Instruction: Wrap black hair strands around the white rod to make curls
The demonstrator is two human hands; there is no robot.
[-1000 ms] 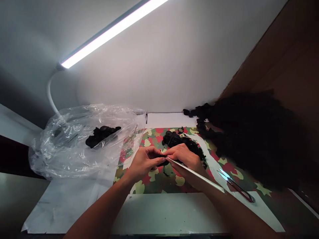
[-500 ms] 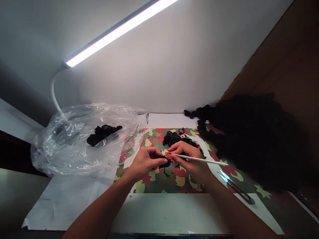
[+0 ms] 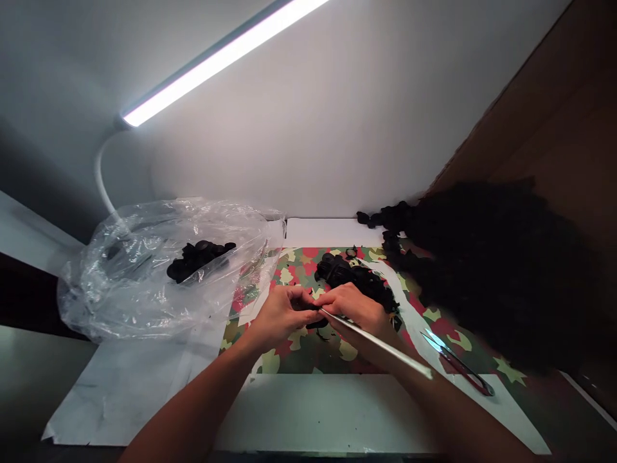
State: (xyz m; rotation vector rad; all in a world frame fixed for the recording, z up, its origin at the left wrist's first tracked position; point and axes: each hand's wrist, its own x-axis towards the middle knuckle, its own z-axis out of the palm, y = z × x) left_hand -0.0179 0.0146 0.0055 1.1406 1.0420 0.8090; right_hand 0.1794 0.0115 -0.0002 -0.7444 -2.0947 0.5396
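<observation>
The left hand (image 3: 282, 315) was closed in a pinch, thumb against fingers, on a small black piece (image 3: 317, 323) that sat just above the patterned mat (image 3: 294, 359), near its middle. The right hand (image 3: 357, 307) was closed too, its fingertips gripping a thin white stick (image 3: 400, 355) whose near end sloped back over the right forearm. The stick's far tip met the piece between the two hands; the fingers hid whether it touched or went in. Just beyond the right hand, a pile (image 3: 357, 273) of black pieces lay on the mat, with a small ring (image 3: 351, 253) near its far side. A pointed tool (image 3: 465, 368) lay to the right of the right forearm, and past it a large dark heap (image 3: 491, 276) spread toward the cardboard (image 3: 544, 122). On the left, a clear bag (image 3: 116, 289) bore a black clump (image 3: 198, 258), and a lit lamp (image 3: 226, 61) slanted above.
</observation>
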